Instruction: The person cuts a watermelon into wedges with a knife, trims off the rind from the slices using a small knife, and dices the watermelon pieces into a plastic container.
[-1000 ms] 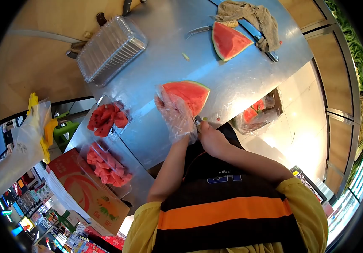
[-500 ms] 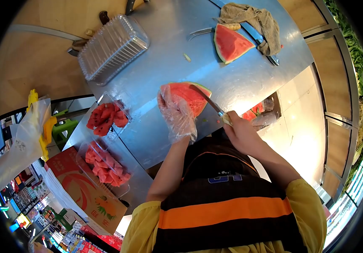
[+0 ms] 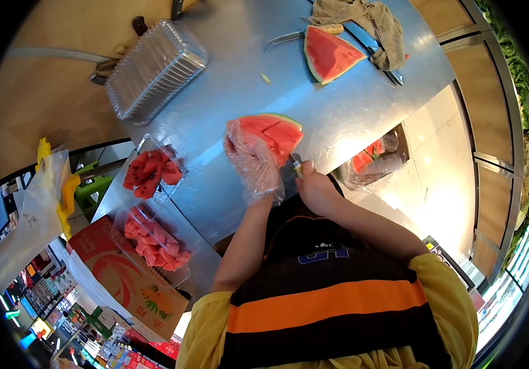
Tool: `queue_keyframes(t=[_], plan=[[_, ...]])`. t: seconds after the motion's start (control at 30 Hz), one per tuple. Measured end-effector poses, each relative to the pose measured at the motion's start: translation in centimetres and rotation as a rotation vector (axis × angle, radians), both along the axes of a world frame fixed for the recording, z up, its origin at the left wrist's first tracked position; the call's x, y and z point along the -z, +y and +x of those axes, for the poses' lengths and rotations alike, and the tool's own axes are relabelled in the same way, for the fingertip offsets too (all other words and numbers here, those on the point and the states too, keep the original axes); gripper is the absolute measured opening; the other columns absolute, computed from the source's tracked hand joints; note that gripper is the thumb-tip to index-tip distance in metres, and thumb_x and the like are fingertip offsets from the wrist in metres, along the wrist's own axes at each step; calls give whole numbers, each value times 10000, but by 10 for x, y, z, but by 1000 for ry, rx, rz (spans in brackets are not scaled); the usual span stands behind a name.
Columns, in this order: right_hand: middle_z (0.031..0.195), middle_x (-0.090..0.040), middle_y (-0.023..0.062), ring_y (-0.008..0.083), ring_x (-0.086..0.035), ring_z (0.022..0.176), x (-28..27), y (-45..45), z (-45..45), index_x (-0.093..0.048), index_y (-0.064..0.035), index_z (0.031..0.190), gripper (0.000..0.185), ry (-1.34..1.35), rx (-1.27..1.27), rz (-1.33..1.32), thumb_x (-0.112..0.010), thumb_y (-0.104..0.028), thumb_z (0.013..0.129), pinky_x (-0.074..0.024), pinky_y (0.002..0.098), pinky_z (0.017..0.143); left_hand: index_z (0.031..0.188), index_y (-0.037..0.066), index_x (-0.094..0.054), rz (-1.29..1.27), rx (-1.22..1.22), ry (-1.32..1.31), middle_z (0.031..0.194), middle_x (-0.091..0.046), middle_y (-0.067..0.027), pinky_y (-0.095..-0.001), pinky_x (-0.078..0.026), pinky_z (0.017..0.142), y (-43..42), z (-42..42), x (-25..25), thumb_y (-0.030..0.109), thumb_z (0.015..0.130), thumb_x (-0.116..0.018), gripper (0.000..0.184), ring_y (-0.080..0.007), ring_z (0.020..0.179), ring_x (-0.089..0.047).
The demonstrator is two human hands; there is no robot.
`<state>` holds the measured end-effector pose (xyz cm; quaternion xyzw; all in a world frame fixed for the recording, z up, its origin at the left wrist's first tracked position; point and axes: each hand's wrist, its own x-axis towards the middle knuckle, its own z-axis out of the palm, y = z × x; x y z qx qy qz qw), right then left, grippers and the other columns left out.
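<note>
In a clear plastic glove, my left hand [image 3: 249, 158] is closed round the left side of a watermelon wedge [image 3: 273, 131] above the steel table [image 3: 227, 92]. Cut lines show across the wedge's red flesh. Bare, my right hand [image 3: 318, 190] grips the handle of a knife [image 3: 297, 165] just below the wedge's lower right corner. Only a short part of the blade shows, and whether it is in the flesh I cannot tell. Another watermelon wedge [image 3: 332, 55] lies farther back on the table, beside a second knife [image 3: 284, 40].
Stacked clear plastic trays [image 3: 157, 71] stand at the back left. Two containers of watermelon pieces, one dark red [image 3: 150, 172] and one paler [image 3: 153, 240], sit at left. A cloth [image 3: 369, 24] lies at the back right. Below the right edge is a bin [image 3: 404, 144] with watermelon scraps.
My right hand has drawn the knife down and left, from the wedge's top to its lower right corner. A new cut line shows in the flesh. My left hand still holds the wedge.
</note>
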<state>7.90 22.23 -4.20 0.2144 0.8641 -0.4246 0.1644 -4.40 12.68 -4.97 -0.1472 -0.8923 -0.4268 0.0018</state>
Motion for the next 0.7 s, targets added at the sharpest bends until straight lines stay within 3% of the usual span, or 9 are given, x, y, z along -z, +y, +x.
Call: queue_keyframes(t=[0.07,0.13,0.17,0.23,0.33,0.43,0.53,0.63,0.7], plan=[[726,-583,286,461,-594,667,17,-12,1,-353,46,1034,309,134,46,100,-538,-153,888,-492,510,597,1400,47,-329,28,-24,-3,1411,-338,-232,-453,-263,1085,2,-1,0,244,927,-460,529,-404,1280,-323],[761,-578,297,463,-595,682,13,-16,-2,-353,48,1016,305,77,53,69,-543,-153,885,-500,501,607,1401,61,-332,-46,-65,-56,1413,-346,-213,-456,-266,1087,4,-1,-7,300,847,-612,665,-399,1279,-326],[762,-575,303,462,-595,690,13,-17,-3,-352,48,1015,304,55,54,63,-541,-153,886,-497,503,611,1401,61,-332,-47,-57,-56,1413,-346,-213,-456,-266,1087,4,0,-4,300,847,-612,665,-399,1279,-326],[763,-573,309,460,-596,697,11,-12,-4,-352,49,1014,302,37,60,64,-539,-152,887,-495,505,615,1394,64,-341,-1,-14,144,1408,-362,-199,-451,-268,1092,8,-1,0,330,711,-763,846,-387,1278,-331],[859,-589,286,458,-598,780,3,-5,-4,-370,51,1030,299,12,-2,-11,-524,-172,904,-498,499,701,1387,67,-345,-96,-107,26,1404,-376,-185,-446,-264,1100,11,0,-5,313,622,-826,937,-380,1286,-327],[882,-574,306,466,-596,812,-13,1,3,-359,57,1080,329,-3,49,-84,-524,-169,907,-495,504,715,1409,82,-316,-78,-73,7,1436,-333,-197,-511,-276,1080,6,-3,0,414,632,-818,983,-438,1315,-256],[926,-559,331,476,-589,843,-14,-1,16,-349,57,1127,355,-51,49,-122,-519,-166,910,-493,507,723,1408,87,-319,-70,-48,69,1439,-332,-191,-499,-278,1083,3,-3,5,413,620,-825,992,-439,1315,-255],[850,-587,308,479,-590,773,-4,-5,21,-327,43,1180,373,122,87,-108,-516,-123,904,-472,526,665,1412,93,-317,-76,-24,75,1438,-333,-191,-491,-281,1081,0,-4,4,404,621,-827,991,-445,1313,-253],[954,-557,349,475,-592,825,-15,-2,25,-341,59,1144,375,107,112,-156,-533,-153,903,-496,507,686,1413,95,-316,-80,-43,33,1437,-334,-191,-493,-282,1080,2,-4,-1,403,619,-829,994,-446,1311,-256]])
